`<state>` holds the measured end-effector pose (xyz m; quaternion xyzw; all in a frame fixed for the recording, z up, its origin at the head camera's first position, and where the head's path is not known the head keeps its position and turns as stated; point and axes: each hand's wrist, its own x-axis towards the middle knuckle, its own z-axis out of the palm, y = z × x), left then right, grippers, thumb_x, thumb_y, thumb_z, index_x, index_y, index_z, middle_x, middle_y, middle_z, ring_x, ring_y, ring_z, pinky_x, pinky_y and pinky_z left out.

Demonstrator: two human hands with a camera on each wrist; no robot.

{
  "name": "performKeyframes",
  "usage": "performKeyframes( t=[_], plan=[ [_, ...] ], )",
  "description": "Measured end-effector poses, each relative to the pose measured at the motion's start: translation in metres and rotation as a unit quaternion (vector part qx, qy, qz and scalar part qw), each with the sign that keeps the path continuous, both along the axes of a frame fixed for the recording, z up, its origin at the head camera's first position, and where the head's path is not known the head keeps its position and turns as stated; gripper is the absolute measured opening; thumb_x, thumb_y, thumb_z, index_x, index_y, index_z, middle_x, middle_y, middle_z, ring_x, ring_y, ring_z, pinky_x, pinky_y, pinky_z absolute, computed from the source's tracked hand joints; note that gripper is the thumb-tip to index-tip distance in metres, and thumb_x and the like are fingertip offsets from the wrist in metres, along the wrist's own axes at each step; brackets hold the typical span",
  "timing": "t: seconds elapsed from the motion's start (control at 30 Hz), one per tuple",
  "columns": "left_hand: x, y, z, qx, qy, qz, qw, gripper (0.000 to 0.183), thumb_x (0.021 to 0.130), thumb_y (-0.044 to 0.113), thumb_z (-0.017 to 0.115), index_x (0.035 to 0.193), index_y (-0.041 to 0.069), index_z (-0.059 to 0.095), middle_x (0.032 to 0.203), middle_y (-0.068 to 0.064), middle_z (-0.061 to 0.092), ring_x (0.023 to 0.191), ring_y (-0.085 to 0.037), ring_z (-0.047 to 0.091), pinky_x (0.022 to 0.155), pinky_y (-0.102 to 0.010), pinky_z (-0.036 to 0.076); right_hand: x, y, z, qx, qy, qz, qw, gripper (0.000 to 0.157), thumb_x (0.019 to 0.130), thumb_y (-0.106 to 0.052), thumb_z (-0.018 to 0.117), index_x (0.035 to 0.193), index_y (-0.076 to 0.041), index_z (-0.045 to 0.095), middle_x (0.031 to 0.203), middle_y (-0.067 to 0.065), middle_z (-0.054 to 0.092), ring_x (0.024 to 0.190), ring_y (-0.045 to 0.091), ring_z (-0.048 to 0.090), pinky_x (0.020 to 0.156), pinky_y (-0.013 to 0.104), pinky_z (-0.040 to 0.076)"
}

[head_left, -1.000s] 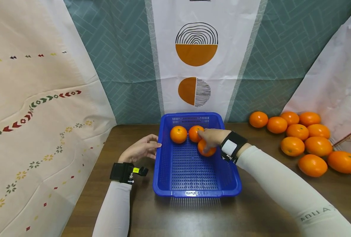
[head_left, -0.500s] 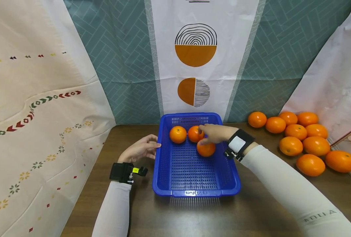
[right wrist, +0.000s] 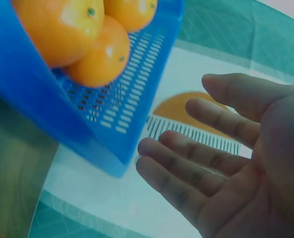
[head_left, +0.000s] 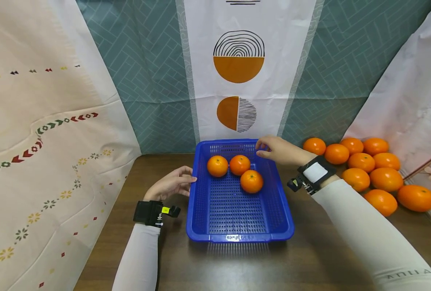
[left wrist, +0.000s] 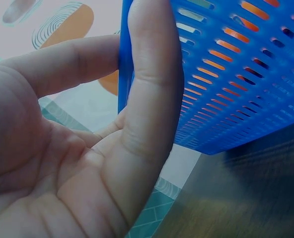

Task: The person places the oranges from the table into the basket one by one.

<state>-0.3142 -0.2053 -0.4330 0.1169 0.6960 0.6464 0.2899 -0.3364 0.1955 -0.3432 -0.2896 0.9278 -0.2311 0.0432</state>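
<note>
Three oranges (head_left: pixel 251 181) sit grouped in the back half of a blue plastic basket (head_left: pixel 288 232). My left hand (head_left: pixel 172 184) is at the basket's left side and grips its rim between thumb and fingers; in the left wrist view a finger (left wrist: pixel 149 99) lies along the outer wall. My right hand (head_left: pixel 282 150) hovers over the basket's back right corner, holding nothing. In the right wrist view its fingers are spread and relaxed, apart from the basket wall (right wrist: pixel 112 153) and the oranges (right wrist: pixel 100 54).
Several more oranges (head_left: pixel 386 179) lie in a cluster on the brown table (head_left: pixel 230 270) to the right. A patterned cloth (head_left: pixel 157 81) hangs behind the basket, and pale cloths flank the table on both sides.
My right hand has let go of the front orange in the basket, then risen and moved right and back. The left hand has stayed on the rim.
</note>
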Motion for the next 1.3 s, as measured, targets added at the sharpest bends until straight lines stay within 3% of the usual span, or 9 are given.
performKeyframes(
  t=[0.47, 0.77, 1.07, 1.17, 1.23, 1.3],
  plan=[
    [0.000, -0.001, -0.001, 0.004, 0.000, 0.001, 1.0000, 0.037, 0.105, 0.012, 0.060, 0.134, -0.002, 0.041, 0.103, -0.013, 0.069, 0.079, -0.022, 0.071, 0.074, -0.036, 0.065, 0.003, 0.043, 0.027, -0.039, 0.012, -0.067, 0.997, 0.026, 0.108, -0.018, 0.058, 0.124, 0.000, 0.063, 0.114, 0.020, 0.066, 0.103, 0.036, 0.063, 0.088, 0.051, 0.052],
    [-0.001, -0.001, -0.001, 0.007, -0.004, -0.004, 1.0000, 0.036, 0.105, 0.010, 0.059, 0.134, -0.001, 0.041, 0.101, -0.012, 0.069, 0.079, -0.021, 0.070, 0.073, -0.035, 0.064, 0.003, 0.072, 0.032, -0.050, 0.020, -0.092, 0.994, 0.027, 0.109, -0.023, 0.055, 0.126, -0.002, 0.063, 0.123, 0.023, 0.064, 0.114, 0.045, 0.061, 0.097, 0.061, 0.049],
    [-0.006, 0.002, -0.002, 0.013, 0.001, -0.008, 0.9999, 0.035, 0.106, 0.010, 0.058, 0.134, 0.000, 0.041, 0.101, -0.012, 0.069, 0.078, -0.022, 0.071, 0.073, -0.035, 0.064, 0.008, 0.104, 0.038, -0.070, 0.015, -0.151, 0.986, 0.037, 0.110, -0.031, 0.052, 0.132, -0.002, 0.060, 0.130, 0.026, 0.061, 0.119, 0.047, 0.057, 0.101, 0.065, 0.046],
    [-0.005, 0.000, -0.003, 0.009, 0.002, -0.010, 0.9999, 0.035, 0.106, 0.010, 0.058, 0.134, -0.001, 0.041, 0.102, -0.013, 0.069, 0.079, -0.022, 0.071, 0.075, -0.036, 0.064, 0.011, 0.120, 0.036, -0.085, 0.011, -0.171, 0.982, 0.040, 0.110, -0.034, 0.052, 0.134, -0.003, 0.059, 0.132, 0.027, 0.062, 0.120, 0.046, 0.058, 0.099, 0.061, 0.047],
    [-0.004, -0.001, -0.004, 0.006, 0.001, -0.011, 0.9999, 0.035, 0.106, 0.010, 0.058, 0.134, -0.001, 0.040, 0.103, -0.013, 0.068, 0.080, -0.023, 0.071, 0.076, -0.038, 0.064, 0.014, 0.132, 0.034, -0.093, 0.011, -0.189, 0.978, 0.042, 0.110, -0.037, 0.052, 0.136, -0.004, 0.059, 0.133, 0.027, 0.062, 0.116, 0.036, 0.062, 0.096, 0.049, 0.051],
    [-0.003, -0.001, -0.003, 0.006, 0.000, -0.012, 0.9999, 0.036, 0.106, 0.010, 0.058, 0.134, -0.001, 0.040, 0.104, -0.013, 0.068, 0.080, -0.023, 0.071, 0.076, -0.039, 0.064, 0.017, 0.145, 0.032, -0.099, 0.012, -0.203, 0.974, 0.043, 0.110, -0.037, 0.052, 0.137, -0.004, 0.058, 0.134, 0.026, 0.062, 0.108, 0.017, 0.065, 0.089, 0.031, 0.052]
  ],
)
